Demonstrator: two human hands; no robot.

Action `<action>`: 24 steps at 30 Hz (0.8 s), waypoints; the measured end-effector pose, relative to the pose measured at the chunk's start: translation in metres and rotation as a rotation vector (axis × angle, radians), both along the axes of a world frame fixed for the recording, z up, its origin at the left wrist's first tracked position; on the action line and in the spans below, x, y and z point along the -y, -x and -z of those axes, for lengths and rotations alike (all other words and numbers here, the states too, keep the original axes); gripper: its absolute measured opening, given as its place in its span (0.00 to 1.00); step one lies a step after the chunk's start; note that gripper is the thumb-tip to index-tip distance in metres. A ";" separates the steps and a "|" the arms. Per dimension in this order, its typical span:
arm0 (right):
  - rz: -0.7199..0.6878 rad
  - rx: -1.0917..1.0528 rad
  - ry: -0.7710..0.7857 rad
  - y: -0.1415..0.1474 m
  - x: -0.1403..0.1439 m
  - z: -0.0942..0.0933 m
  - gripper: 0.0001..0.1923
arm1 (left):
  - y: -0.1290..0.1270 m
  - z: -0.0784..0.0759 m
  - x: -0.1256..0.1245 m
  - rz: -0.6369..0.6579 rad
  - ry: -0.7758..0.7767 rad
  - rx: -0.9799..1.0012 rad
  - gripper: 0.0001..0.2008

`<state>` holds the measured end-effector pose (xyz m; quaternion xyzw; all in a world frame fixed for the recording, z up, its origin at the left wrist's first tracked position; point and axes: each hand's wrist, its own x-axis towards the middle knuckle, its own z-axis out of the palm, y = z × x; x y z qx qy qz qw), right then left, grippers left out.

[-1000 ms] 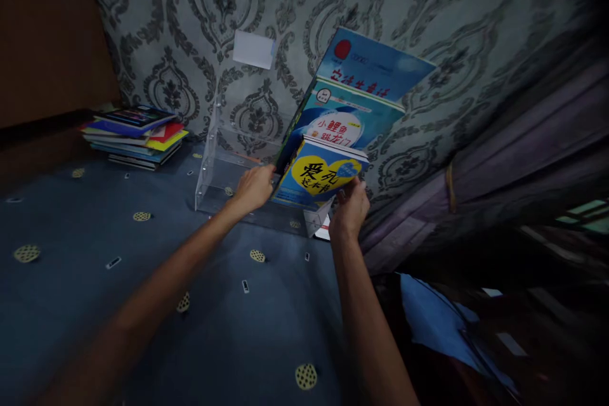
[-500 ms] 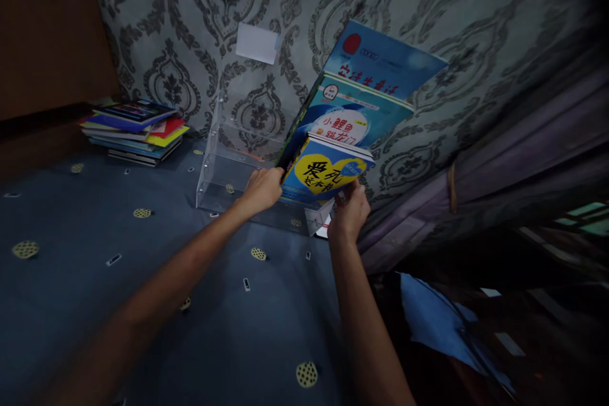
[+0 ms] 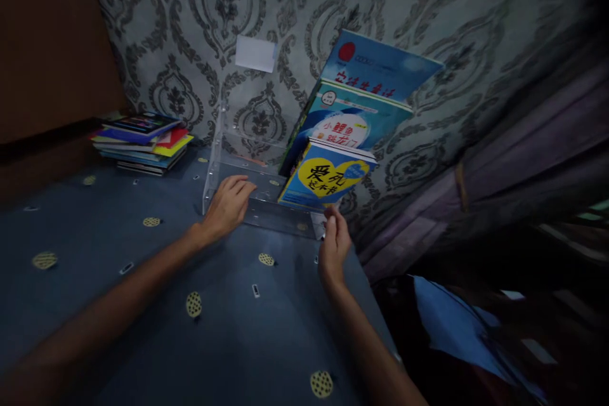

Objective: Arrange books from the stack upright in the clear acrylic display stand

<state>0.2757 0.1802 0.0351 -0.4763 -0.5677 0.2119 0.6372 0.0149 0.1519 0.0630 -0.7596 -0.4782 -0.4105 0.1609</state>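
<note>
A clear acrylic rack (image 3: 266,219) stands against the wall on the blue cloth. Books lean in its right half in stepped tiers. In front is a blue book with a yellow heart (image 3: 328,171), behind it a teal book (image 3: 375,117), and at the back a taller blue book (image 3: 387,66). My left hand (image 3: 231,203) is over the rack's left half, apart from the books, fingers stretched forward and holding nothing. My right hand (image 3: 335,244) is by the rack's lower right corner, just below the front book, with fingers loosely raised; whether it touches the rack is unclear.
A pile of books (image 3: 143,143) lies to the left near a brown wooden panel (image 3: 52,44). A white card (image 3: 255,54) is on the patterned wall above the rack. At the right hang tied purple curtains (image 3: 419,203), with a light-blue item (image 3: 451,317) below them.
My left hand has let go of the front book and moved left. My right hand has come down from its lower right edge. The front book now rests in the rack.
</note>
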 end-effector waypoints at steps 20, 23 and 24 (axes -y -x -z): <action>-0.515 0.428 0.152 0.026 0.067 0.052 0.19 | 0.271 -0.058 -0.043 -0.958 0.597 -0.068 0.25; -0.513 0.430 0.152 0.027 0.067 0.053 0.20 | 0.289 -0.065 -0.055 -0.930 0.714 -0.105 0.27; -0.511 0.431 0.149 0.026 0.067 0.054 0.20 | 0.293 -0.067 -0.059 -0.917 0.752 -0.119 0.27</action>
